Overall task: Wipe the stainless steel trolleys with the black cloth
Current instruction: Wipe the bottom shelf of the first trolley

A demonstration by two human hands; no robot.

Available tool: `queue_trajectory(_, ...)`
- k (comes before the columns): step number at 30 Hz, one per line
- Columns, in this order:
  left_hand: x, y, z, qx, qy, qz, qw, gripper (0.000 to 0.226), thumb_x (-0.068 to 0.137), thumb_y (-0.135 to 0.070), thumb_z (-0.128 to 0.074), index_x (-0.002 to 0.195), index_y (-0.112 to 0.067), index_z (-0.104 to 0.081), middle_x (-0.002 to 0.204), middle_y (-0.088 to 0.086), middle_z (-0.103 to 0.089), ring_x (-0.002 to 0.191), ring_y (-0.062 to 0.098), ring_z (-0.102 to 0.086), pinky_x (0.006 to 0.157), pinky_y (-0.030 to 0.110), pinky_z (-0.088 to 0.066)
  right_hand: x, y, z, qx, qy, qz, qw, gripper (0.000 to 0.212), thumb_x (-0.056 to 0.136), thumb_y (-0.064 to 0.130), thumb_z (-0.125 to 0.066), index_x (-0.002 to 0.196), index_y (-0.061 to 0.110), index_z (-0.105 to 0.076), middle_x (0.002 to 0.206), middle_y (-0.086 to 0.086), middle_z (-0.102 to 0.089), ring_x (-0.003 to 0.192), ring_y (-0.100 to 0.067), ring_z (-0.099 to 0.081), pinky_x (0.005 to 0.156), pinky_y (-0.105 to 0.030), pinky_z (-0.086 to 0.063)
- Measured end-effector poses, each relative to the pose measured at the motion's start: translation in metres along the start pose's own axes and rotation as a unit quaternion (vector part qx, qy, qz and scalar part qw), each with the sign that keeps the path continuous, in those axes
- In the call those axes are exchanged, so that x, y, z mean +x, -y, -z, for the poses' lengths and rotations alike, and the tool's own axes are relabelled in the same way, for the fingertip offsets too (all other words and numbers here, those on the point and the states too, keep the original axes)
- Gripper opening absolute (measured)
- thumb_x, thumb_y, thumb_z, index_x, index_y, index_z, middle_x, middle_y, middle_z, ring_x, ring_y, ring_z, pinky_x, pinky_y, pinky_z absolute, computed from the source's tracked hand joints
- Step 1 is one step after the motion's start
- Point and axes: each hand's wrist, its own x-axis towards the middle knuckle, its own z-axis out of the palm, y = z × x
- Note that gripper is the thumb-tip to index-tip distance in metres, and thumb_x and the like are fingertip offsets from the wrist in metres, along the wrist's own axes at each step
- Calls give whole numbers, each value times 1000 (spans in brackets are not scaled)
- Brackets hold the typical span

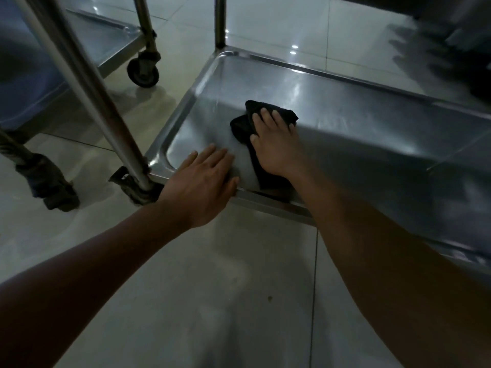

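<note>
A stainless steel trolley's bottom shelf fills the middle and right of the head view, low above the floor. The black cloth lies crumpled on that shelf near its left end, one strip trailing toward the near rim. My right hand presses flat on the cloth with straight fingers spread. My left hand rests flat on the shelf's near rim, fingers straight, just left of the cloth and apart from it.
A slanted steel post rises from the near-left corner above a caster. A second trolley's lower shelf and its wheel stand at the back left. Another caster sits at far left. Pale floor tiles surround everything.
</note>
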Motion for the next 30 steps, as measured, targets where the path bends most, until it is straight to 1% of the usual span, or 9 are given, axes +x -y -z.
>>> queue_trajectory(4, 9, -24, -5, -4, 4, -17, 1000, 60, 102, -46, -27, 154, -15, -24, 161, 7, -22, 150, 23, -11, 121, 41, -13, -22, -35, 4, -8, -12, -21, 1000, 58, 108, 38, -24, 160, 18, -10, 168, -3, -2, 154, -24, 0, 123, -54, -8)
queue_trajectory(8, 21, -52, -15, -6, 6, -32, 999, 59, 102, -44, -32, 153, -15, -26, 160, 6, -26, 150, 23, -14, 121, 41, -16, -43, -67, 9, -7, -12, -47, 999, 58, 108, 39, -24, 160, 19, -9, 168, -2, -1, 154, -23, 1, 124, -52, -7)
queue_trajectory(11, 30, -76, -21, -15, -8, -45, 999, 60, 102, -42, -37, 153, -14, -25, 157, 7, -32, 148, 24, -20, 119, 41, -19, -58, -92, 10, -4, -14, -66, 998, 58, 108, 39, -24, 160, 19, -9, 168, -1, -1, 154, -23, 1, 124, -52, -7)
queue_trajectory(14, 39, -99, -30, -7, -14, -63, 998, 62, 100, -46, -35, 152, -14, -28, 155, 8, -37, 146, 27, -26, 117, 42, -23, -73, -116, 11, -6, -19, -81, 997, 58, 107, 40, -23, 160, 20, -9, 168, -1, -1, 155, -22, 1, 124, -52, -7)
queue_trajectory(17, 49, -124, -38, -3, -7, -77, 997, 60, 100, -45, -38, 151, -14, -31, 154, 8, -37, 146, 28, -26, 117, 46, -26, -90, -141, 15, 4, -21, -94, 995, 58, 108, 40, -23, 160, 20, -9, 168, 0, 0, 154, -22, 3, 124, -51, -6)
queue_trajectory(22, 72, -169, -46, -9, -2, -100, 995, 59, 100, -44, -39, 152, -17, -31, 156, 6, -35, 147, 26, -23, 119, 47, -21, -121, -189, 21, 0, -30, -116, 993, 57, 108, 37, -23, 160, 19, -10, 168, -2, -1, 154, -23, 2, 123, -52, -7)
queue_trajectory(25, 87, -193, -50, -10, -8, -108, 994, 58, 99, -43, -40, 151, -17, -33, 156, 5, -36, 147, 25, -24, 119, 48, -22, -134, -215, 25, 0, -34, -129, 991, 56, 108, 36, -25, 160, 18, -12, 168, -4, -3, 154, -25, 1, 123, -54, -8)
queue_trajectory(30, 105, -232, -60, -18, -7, -119, 993, 57, 100, -43, -39, 151, -19, -31, 157, 3, -34, 148, 23, -22, 120, 44, -18, -154, -260, 31, 3, -39, -156, 987, 57, 108, 38, -24, 160, 18, -11, 168, -2, -3, 154, -23, 1, 123, -53, -7)
